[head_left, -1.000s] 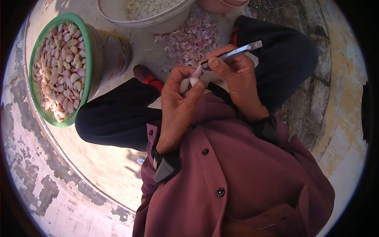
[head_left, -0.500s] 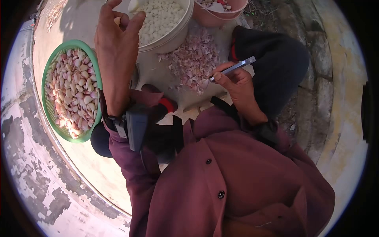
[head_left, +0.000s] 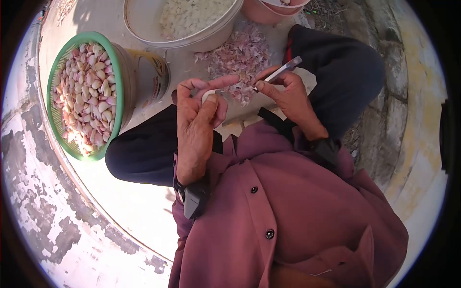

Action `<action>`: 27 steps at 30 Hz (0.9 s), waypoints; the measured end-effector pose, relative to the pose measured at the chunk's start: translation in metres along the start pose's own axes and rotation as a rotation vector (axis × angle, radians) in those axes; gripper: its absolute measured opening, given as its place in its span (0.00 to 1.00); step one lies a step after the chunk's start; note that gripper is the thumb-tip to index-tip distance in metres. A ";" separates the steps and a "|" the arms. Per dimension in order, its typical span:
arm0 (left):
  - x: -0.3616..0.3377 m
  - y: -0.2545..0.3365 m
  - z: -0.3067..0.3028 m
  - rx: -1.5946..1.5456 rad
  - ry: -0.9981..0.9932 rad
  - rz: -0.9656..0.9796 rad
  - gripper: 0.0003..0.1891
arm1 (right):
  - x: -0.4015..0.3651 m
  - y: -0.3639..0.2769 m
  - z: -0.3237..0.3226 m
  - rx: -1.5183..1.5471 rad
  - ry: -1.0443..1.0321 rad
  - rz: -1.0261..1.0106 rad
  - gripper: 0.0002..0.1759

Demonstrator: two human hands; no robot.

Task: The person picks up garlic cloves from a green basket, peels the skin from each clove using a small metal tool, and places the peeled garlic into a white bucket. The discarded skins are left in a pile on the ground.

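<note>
My left hand (head_left: pixel 197 122) is closed, with a pale garlic clove (head_left: pixel 209 95) pinched between thumb and fingers; its index finger points out to the right. In my right hand (head_left: pixel 293 98) is a slim metal tool that looks like a small knife (head_left: pixel 283 71), its narrow end towards the left hand. The two hands are apart, above my lap. Beyond them lies a heap of garlic skins (head_left: pixel 247 53) on the ground. A white tub (head_left: pixel 201 44) behind it holds many peeled cloves (head_left: pixel 192 19).
On the left, a green basket (head_left: pixel 120 72) full of unpeeled garlic cloves (head_left: pixel 89 96) rests on a bucket (head_left: pixel 150 79). A pink bucket (head_left: pixel 269 17) stands at the top, right of the tub. My bent knee (head_left: pixel 341 77) is beside the right hand.
My left hand has come back from the white tub towards my right hand and now pinches a clove. The right hand keeps the knife, tilted slightly more upright. The view has shifted a little.
</note>
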State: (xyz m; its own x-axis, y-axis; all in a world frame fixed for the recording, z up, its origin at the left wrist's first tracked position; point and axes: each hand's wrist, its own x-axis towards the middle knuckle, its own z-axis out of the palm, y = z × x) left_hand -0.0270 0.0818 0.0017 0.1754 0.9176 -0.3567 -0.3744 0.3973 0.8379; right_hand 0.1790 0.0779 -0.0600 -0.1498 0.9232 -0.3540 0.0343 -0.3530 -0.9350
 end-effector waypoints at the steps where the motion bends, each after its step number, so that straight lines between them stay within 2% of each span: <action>1: -0.006 -0.005 -0.001 -0.056 -0.024 -0.011 0.07 | -0.001 -0.002 0.003 -0.003 -0.006 0.005 0.08; 3: -0.013 -0.012 -0.005 -0.128 -0.027 -0.043 0.07 | -0.005 -0.007 0.009 0.249 0.055 0.043 0.08; 4: -0.015 -0.018 -0.006 -0.254 0.005 -0.065 0.09 | -0.007 -0.013 0.012 0.244 0.053 0.046 0.08; 6: -0.017 -0.020 -0.003 -0.384 0.036 -0.081 0.12 | -0.009 -0.025 0.017 0.075 0.043 -0.195 0.09; 7: -0.019 -0.015 0.001 -0.399 0.036 -0.105 0.15 | -0.009 -0.029 0.021 0.071 0.040 -0.195 0.09; 9: -0.023 -0.014 0.005 -0.420 0.035 -0.132 0.18 | -0.010 -0.033 0.027 0.016 -0.076 -0.454 0.10; 10: -0.024 -0.014 0.006 -0.439 0.026 -0.144 0.20 | -0.012 -0.036 0.030 0.012 -0.079 -0.454 0.10; 12: -0.027 -0.013 0.009 -0.459 0.020 -0.155 0.22 | -0.016 -0.038 0.037 0.175 -0.213 -0.312 0.11; 16: -0.027 -0.014 0.017 -0.244 0.113 -0.159 0.17 | -0.016 -0.038 0.039 0.133 -0.190 -0.378 0.11; 18: -0.027 -0.019 0.014 -0.166 0.118 -0.126 0.15 | -0.018 -0.042 0.037 0.178 -0.200 -0.236 0.11; 21: -0.028 -0.027 0.007 -0.156 0.022 -0.130 0.12 | -0.019 -0.043 0.036 0.246 -0.182 -0.290 0.12; 22: -0.027 -0.026 0.008 -0.230 0.056 -0.118 0.10 | -0.018 -0.041 0.036 0.247 -0.181 -0.289 0.12; 24: -0.026 -0.023 0.010 -0.304 0.091 -0.107 0.09 | -0.015 -0.037 0.036 0.207 -0.108 -0.427 0.11; 27: -0.025 -0.025 0.009 -0.355 0.128 -0.064 0.07 | -0.019 -0.039 0.038 0.273 -0.129 -0.381 0.10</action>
State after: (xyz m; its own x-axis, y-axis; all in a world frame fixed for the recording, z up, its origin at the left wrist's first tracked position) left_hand -0.0137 0.0492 -0.0062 0.1018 0.8761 -0.4712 -0.6621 0.4132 0.6252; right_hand 0.1426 0.0684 -0.0160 -0.2228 0.9743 0.0344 -0.3048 -0.0361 -0.9517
